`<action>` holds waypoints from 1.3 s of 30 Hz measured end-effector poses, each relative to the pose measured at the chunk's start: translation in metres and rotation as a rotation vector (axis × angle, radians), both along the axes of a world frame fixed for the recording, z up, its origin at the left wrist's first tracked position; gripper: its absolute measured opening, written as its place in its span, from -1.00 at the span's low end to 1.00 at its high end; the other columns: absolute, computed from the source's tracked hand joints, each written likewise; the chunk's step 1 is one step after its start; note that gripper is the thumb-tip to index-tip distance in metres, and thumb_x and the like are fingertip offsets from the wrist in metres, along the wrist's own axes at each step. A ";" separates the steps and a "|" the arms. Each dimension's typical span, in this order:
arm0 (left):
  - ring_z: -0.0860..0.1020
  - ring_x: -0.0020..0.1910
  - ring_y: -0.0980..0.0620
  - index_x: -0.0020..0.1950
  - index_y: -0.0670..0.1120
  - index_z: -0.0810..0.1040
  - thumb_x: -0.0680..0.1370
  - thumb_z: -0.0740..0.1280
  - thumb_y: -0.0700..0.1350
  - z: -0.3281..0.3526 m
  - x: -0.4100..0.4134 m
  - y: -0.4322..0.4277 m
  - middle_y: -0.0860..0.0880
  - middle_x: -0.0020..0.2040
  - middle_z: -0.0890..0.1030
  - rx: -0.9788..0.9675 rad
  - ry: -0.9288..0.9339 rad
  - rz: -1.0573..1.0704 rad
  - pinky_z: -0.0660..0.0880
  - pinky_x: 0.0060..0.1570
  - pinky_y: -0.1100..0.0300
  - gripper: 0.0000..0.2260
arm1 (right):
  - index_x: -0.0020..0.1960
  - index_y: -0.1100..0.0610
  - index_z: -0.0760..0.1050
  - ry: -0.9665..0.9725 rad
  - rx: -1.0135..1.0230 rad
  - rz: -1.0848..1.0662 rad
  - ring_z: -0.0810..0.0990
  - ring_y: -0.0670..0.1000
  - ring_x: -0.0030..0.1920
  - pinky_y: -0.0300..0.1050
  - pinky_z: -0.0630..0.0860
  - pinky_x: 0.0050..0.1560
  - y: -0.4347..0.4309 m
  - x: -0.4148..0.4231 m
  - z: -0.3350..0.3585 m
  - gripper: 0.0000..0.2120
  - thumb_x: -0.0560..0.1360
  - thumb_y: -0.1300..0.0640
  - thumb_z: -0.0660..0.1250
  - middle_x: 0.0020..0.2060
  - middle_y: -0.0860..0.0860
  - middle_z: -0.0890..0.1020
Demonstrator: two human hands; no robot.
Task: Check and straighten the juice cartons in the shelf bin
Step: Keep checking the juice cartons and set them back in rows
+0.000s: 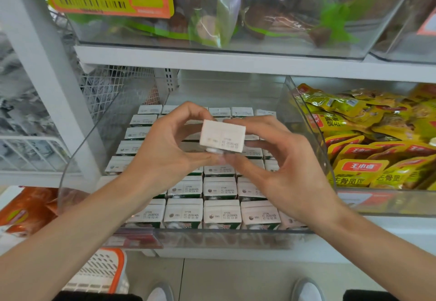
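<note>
– Plastic comes first: the bin's [212, 237] clear front wall. What sits just behind it?

– Cartons [221, 214] in rows, tops up and date prints facing us, packed side by side. The front rows look square to me.

– And above them?

– Both hands hover over the middle rows. The left hand [165, 149] and the right hand [283, 173] share one carton [221, 135]. Each grip pinches it, with fingers curled round its edges.

– So where exactly is that carton?

– It is held above the rows, between the two hands. As far as I can see, it touches nothing else.

– Which way does it point?

– Its top face is turned toward the wearer, with the printed date on it and a white cap [213, 150] at the near edge. The long side of that face runs left to right and dips a little to the right. The body is hidden behind it. I judge the long axis to be near upright, with the top tipped our way.

– Which step is this?

– The check, I'd say: reading the date. Next, the carton needs its gap, which is hidden under the hands. The print should be turned to match the neighbours, and the carton lowered straight so it doesn't catch them.

– Farther back?

– More rows reach the rear wall, and they look even.
</note>
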State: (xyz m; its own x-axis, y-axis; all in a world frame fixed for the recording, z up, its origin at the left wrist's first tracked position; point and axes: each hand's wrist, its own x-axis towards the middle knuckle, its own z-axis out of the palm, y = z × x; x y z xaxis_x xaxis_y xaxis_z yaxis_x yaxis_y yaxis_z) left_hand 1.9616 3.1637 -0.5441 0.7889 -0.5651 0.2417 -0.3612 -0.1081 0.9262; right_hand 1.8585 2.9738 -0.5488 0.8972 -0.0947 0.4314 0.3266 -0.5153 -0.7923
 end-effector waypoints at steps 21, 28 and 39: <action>0.71 0.14 0.00 0.46 0.26 0.51 0.63 0.33 0.06 0.005 -0.009 0.000 0.02 0.13 0.75 -0.081 0.106 -0.098 0.73 -0.12 -0.02 -0.62 | 0.41 -0.12 0.48 0.375 0.622 -0.173 0.80 0.02 -0.03 -0.08 0.68 0.06 -0.006 0.005 0.014 -0.65 0.65 -0.02 0.40 -0.07 0.03 0.81; 0.65 0.23 0.03 0.48 0.32 0.49 0.60 0.43 -0.14 0.000 -0.008 -0.001 0.11 0.23 0.65 0.017 0.010 -0.219 0.71 -0.03 0.10 -0.48 | 0.24 0.07 0.62 0.567 0.714 -0.144 0.80 0.10 -0.19 -0.25 0.63 -0.30 -0.004 0.008 0.021 -0.75 0.70 -0.04 0.28 -0.14 0.19 0.79; 0.69 0.00 -0.17 0.18 0.26 0.66 0.35 0.54 0.14 -0.004 0.000 -0.003 -0.17 0.08 0.63 -0.084 0.042 -0.046 0.70 -0.18 0.12 -0.60 | 0.34 0.09 0.59 0.577 0.548 -0.053 0.79 0.04 -0.09 -0.27 0.64 -0.14 -0.004 0.007 0.020 -0.69 0.61 0.25 0.39 -0.10 0.11 0.80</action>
State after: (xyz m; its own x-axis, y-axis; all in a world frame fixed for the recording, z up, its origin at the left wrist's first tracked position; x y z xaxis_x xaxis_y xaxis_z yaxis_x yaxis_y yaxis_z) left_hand 1.9619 3.1606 -0.5481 0.7731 -0.5798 0.2571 -0.3248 -0.0137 0.9457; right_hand 1.8657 2.9700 -0.5288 0.9530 -0.2080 -0.2204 -0.2267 -0.0064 -0.9739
